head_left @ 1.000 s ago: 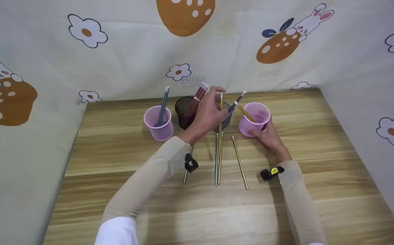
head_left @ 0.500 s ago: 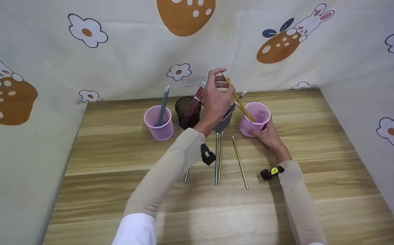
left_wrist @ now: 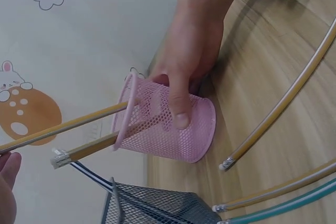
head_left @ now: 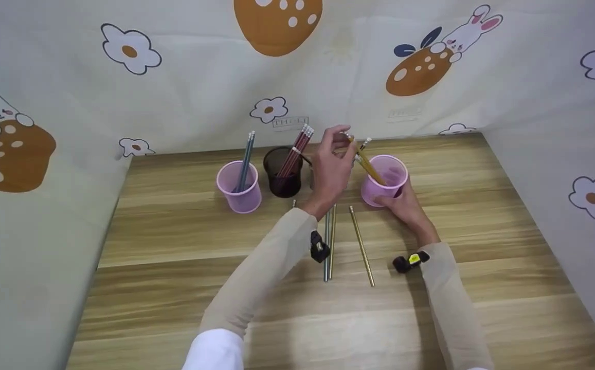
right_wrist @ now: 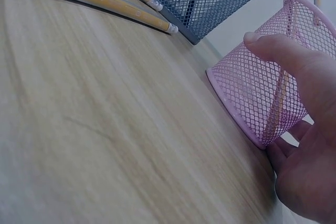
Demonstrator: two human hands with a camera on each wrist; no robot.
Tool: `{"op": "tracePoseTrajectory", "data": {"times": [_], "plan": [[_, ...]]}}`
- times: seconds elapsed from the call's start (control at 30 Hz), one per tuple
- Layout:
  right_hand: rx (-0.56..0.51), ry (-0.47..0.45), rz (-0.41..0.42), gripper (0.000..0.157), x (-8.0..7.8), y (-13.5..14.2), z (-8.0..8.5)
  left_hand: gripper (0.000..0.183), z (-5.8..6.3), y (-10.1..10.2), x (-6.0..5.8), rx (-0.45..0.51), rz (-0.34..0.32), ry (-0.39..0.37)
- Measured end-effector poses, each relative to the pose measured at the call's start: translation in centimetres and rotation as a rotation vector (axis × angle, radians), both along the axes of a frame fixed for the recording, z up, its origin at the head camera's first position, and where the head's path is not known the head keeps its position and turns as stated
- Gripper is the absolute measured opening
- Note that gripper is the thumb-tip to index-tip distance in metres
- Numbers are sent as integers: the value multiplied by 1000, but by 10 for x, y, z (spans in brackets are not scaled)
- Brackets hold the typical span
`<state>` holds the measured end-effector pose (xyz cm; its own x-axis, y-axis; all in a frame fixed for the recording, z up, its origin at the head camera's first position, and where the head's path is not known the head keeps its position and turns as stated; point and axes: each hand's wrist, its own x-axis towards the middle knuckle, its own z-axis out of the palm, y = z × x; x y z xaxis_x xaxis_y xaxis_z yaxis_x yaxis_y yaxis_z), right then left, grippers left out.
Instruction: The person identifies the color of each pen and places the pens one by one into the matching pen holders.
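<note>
My left hand (head_left: 330, 164) is over the desk organisers and pinches a yellow pencil (left_wrist: 68, 125) near its eraser end. The pencil's lower end is inside the right-hand pink mesh cup (head_left: 368, 193). A second yellow pencil (left_wrist: 94, 147) leans in that cup with its white eraser sticking out. My right hand (head_left: 409, 208) grips the cup from its right side, thumb across the front of the mesh. The cup stands upright on the wooden table. Beside it, a grey mesh holder (right_wrist: 210, 3) with dark pencils is mostly hidden by my left hand in the head view.
At the left stand a pink cup (head_left: 246, 201) with blue-grey pencils and a black mesh cup (head_left: 285, 188) with dark red pencils. A gold pencil (head_left: 362, 249) lies in front, near a teal pencil (head_left: 326, 264) and another gold one (head_left: 332, 246). Printed cloth walls surround the table.
My left hand has carried the yellow pencil rightward from in front of the grey holder, tilted it over the right pink cup and lowered it in. My right hand has stayed on the cup.
</note>
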<state>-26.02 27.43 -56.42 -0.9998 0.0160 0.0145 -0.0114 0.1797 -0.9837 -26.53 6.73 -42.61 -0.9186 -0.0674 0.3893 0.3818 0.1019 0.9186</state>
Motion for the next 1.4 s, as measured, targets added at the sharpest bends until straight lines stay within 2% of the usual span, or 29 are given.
{"op": "tracePoseTrajectory", "data": {"times": [0.1, 0.2, 0.33, 0.43, 0.57, 0.7, 0.87, 1.0, 1.1, 1.2, 1.4], "plan": [[-4, -4, 9, 96, 1, -1, 3, 24, -12, 2, 3, -13, 3, -10], [0, -12, 25, 96, 7, -4, 13, 21, -22, 3, 6, -34, 4, 9], [18, -22, 30, 94, 15, -7, 26, 18, -33, 2, 9, -111, 28, 49], [2, -26, 31, 93, 17, -7, 27, 16, -39, 2, 11, -174, 41, 44], [-23, -28, 45, 94, 18, -7, 26, 16, -44, 1, 10, -223, 48, 10], [-29, -24, 45, 94, 17, -6, 24, 18, -43, 0, 9, -279, 41, 0], [-19, -10, 40, 93, 16, -7, 25, 27, -43, -3, 9, -292, 14, -5], [-6, -8, 39, 92, 16, -8, 26, 30, -49, -8, 15, -286, 16, 11], [-14, -15, 32, 92, 16, -8, 27, 25, -56, -11, 22, -332, 19, 27], [-28, -17, 28, 91, 16, -7, 27, 20, -67, -13, 28, -385, 19, -3], [-31, -19, 34, 91, 14, -9, 26, 16, -91, -15, 34, -494, 80, -116]]}}
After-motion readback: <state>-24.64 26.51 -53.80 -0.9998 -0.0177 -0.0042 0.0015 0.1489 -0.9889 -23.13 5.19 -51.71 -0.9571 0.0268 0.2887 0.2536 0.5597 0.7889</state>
